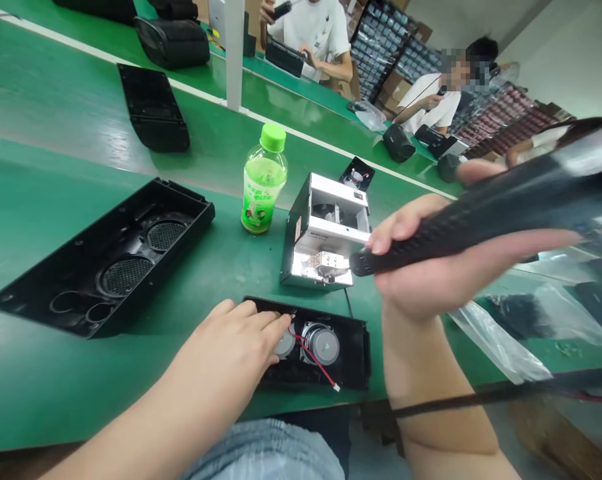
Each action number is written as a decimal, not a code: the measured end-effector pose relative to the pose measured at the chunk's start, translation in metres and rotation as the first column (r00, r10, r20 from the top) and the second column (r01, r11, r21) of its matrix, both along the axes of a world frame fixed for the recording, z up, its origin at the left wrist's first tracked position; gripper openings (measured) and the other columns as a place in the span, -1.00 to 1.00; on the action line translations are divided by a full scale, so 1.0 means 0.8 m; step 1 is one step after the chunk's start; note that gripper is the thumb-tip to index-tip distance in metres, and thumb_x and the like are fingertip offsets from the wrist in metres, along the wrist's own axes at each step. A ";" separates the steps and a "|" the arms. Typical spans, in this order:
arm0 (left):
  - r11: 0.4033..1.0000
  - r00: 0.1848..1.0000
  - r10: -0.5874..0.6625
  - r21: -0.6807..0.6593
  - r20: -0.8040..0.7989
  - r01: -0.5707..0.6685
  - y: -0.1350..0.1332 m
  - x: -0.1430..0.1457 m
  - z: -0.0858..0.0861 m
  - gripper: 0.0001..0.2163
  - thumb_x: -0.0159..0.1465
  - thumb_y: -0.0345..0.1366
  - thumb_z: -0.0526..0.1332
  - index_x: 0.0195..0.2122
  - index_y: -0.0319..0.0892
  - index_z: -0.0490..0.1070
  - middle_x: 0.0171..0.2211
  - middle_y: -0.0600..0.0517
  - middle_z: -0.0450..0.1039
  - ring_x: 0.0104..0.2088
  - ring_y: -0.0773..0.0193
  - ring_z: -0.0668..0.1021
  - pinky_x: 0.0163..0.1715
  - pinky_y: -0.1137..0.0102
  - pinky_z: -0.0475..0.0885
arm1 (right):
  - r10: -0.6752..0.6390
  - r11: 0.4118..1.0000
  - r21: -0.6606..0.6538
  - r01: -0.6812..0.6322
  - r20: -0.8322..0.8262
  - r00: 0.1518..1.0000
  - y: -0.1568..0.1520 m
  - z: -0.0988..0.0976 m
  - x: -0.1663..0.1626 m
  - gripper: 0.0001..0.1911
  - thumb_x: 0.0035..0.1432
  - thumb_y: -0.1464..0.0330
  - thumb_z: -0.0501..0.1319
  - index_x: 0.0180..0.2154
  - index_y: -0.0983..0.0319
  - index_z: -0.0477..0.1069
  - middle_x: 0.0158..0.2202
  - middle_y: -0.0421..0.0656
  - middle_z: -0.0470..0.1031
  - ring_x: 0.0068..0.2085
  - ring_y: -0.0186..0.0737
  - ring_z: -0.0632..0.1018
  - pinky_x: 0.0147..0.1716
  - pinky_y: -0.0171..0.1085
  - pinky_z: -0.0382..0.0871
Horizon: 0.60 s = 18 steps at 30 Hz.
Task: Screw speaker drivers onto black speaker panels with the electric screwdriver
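My right hand (431, 273) is wrapped round a black electric screwdriver (461, 213), tilted with its front end down to the left. That end is at the lit opening of a small white and black screw feeder (325, 233). My left hand (241, 340) is closed over a round speaker driver (284, 345), index finger and thumb at its edge; the hand partly hides it. This driver sits in a black speaker panel (354, 353) lying on the bench, beside a second driver (323, 343). A red and black wire (317, 363) with a white plug trails across the panel.
A black speaker housing (131, 247) with two grilles lies at left, a green-capped bottle (265, 180) behind. Another black housing (153, 107) is farther back. Plastic bags (505, 340) lie at right. A dark cable (481, 398) crosses my right forearm. Other people work across the bench.
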State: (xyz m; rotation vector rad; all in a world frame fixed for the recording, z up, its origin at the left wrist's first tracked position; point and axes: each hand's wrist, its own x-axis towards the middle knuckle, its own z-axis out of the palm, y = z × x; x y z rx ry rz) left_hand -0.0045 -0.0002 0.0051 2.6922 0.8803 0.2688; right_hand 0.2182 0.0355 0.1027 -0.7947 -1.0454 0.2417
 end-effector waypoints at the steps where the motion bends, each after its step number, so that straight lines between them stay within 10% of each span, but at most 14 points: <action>1: 1.000 0.999 0.002 0.024 0.036 -0.003 -0.002 0.000 -0.002 -0.71 0.42 -0.36 0.38 0.16 -0.09 0.64 0.06 0.02 0.76 -0.11 0.02 0.68 -0.18 0.11 0.38 | 0.025 1.000 -0.018 -0.024 0.033 0.999 0.009 -0.009 0.001 -0.34 0.49 -0.22 -0.11 -0.10 0.10 0.51 -0.62 -0.36 0.28 -0.73 -0.31 0.28 -0.82 -0.28 0.09; 10: 0.981 0.963 0.001 0.187 0.271 -0.053 -0.044 -0.005 -0.007 -0.67 0.66 -0.24 0.06 0.06 -0.09 0.67 0.06 0.06 0.77 0.02 0.13 0.71 0.29 0.04 0.18 | 0.091 0.986 -0.138 -0.089 0.004 0.996 0.009 -0.033 0.010 -0.20 0.29 -0.42 0.01 -0.03 0.11 0.52 -0.65 -0.35 0.34 -0.75 -0.28 0.31 -0.82 -0.27 0.10; 18: 0.918 0.977 -0.077 0.395 0.199 -0.008 -0.082 0.004 -0.033 -0.66 0.45 -0.43 0.09 0.03 -0.36 0.66 0.16 -0.31 0.69 0.14 -0.16 0.72 0.28 0.01 0.28 | 0.254 0.906 -0.322 -0.274 -0.106 0.962 -0.066 0.021 -0.012 -0.50 0.32 -0.23 0.24 -0.03 -0.02 0.59 -0.55 -0.30 0.50 -0.61 -0.18 0.46 -0.51 -0.10 0.48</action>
